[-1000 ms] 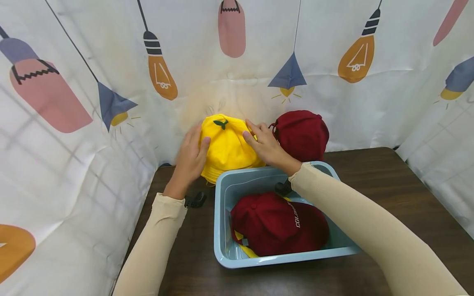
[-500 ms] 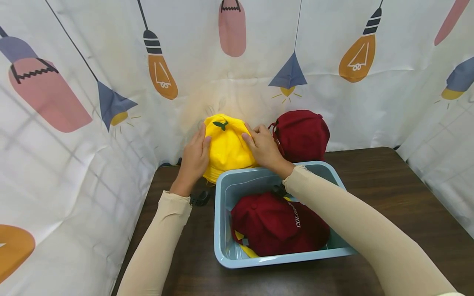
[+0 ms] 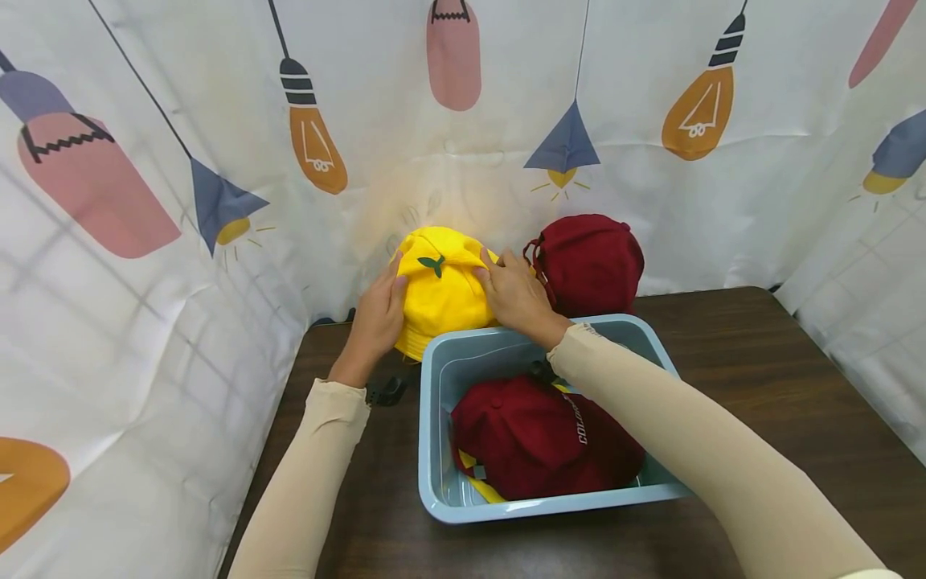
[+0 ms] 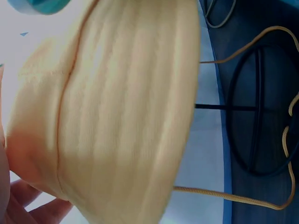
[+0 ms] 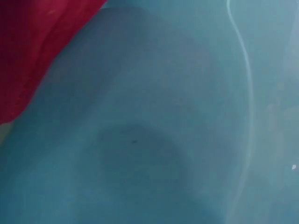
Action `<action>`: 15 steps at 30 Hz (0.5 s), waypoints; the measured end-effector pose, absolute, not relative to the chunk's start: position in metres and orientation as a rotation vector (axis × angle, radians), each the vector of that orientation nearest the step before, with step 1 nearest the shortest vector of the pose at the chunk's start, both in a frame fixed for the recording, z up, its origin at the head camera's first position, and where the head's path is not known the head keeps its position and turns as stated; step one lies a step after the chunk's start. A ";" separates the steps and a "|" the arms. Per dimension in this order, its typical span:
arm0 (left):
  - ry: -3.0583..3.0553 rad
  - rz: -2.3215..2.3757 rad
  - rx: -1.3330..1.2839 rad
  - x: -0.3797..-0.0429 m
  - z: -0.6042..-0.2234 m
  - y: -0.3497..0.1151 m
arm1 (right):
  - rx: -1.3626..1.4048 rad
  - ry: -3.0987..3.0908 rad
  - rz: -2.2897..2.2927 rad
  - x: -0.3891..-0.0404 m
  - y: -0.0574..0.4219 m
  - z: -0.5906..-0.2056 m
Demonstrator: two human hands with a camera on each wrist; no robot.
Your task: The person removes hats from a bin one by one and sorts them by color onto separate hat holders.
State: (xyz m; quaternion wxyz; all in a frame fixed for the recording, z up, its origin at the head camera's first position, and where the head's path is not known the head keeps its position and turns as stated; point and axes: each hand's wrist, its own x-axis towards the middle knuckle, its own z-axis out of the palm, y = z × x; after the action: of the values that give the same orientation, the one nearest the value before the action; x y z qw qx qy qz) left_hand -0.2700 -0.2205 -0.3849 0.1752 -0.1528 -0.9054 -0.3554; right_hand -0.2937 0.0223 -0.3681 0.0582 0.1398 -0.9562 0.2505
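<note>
A yellow bucket hat [image 3: 444,297] with a green sprout on its crown sits behind the bin, upright. My left hand [image 3: 374,314] holds its left side, thumb to the front. On the other side my right hand [image 3: 517,293] grips the fabric, fingers behind and thumb in front. In the left wrist view the hat [image 4: 126,107] is over a black wire stand [image 4: 258,107] with a round base, and a cord [image 4: 243,199] hangs from the brim. The right wrist view shows only the bin's blue wall and some red fabric [image 5: 37,46], no hand.
A light blue bin [image 3: 430,418] stands in front, holding a dark red baseball cap [image 3: 514,438] with white lettering over something yellow. Another dark red cap [image 3: 593,265] is at the back, right of my right hand. The brown table [image 3: 731,362] meets a printed curtain [image 3: 448,177].
Both hands have closed in on the hat's sides. The crown has tipped so the green sprout sits lower and more of the top shows. Bin and red caps have stayed put.
</note>
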 end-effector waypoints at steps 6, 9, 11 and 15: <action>-2.550 -1.009 -0.423 -0.270 -0.388 -0.221 | 0.336 -2.988 0.725 -0.293 0.019 -0.364; -2.547 -1.008 -0.417 -0.271 -0.390 -0.220 | 0.323 -2.981 0.762 -0.293 0.019 -0.364; -2.550 -0.995 -0.414 -0.270 -0.391 -0.219 | 0.342 -2.973 0.775 -0.292 0.021 -0.364; -2.550 -0.957 -0.400 -0.265 -0.386 -0.218 | 0.403 -2.977 0.781 -0.285 0.025 -0.358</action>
State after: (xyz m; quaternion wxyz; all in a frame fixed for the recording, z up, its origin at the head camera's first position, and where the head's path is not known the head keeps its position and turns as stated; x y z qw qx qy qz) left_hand -0.2647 -0.2176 -0.3860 0.1932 -0.1426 -0.9088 -0.3412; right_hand -0.2853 0.0249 -0.3578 0.0191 0.1298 -0.9589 0.2515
